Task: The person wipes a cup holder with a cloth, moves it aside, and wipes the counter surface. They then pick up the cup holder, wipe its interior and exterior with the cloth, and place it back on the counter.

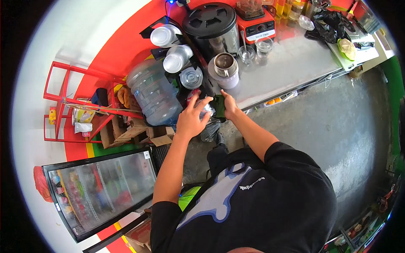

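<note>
My left hand (192, 117) reaches forward with fingers spread over a shiny foil-like packet (207, 110) at the left end of the steel counter (287, 67). My right hand (230, 105) holds the edge of a dark green pouch (219, 103) right beside it. Both hands sit close together at the counter's front edge. Just behind them stands a white jug with a metal filter cup (224, 69). What lies under the left palm is hidden.
A large blue water bottle (152, 90) stands left of my hands. Stacks of plastic cups and lids (177, 57), a black bin (211, 25), a red blender (257, 23) and glasses (255, 49) crowd the counter. A glass-door fridge (99, 187) and a red rack (80, 101) stand on the left.
</note>
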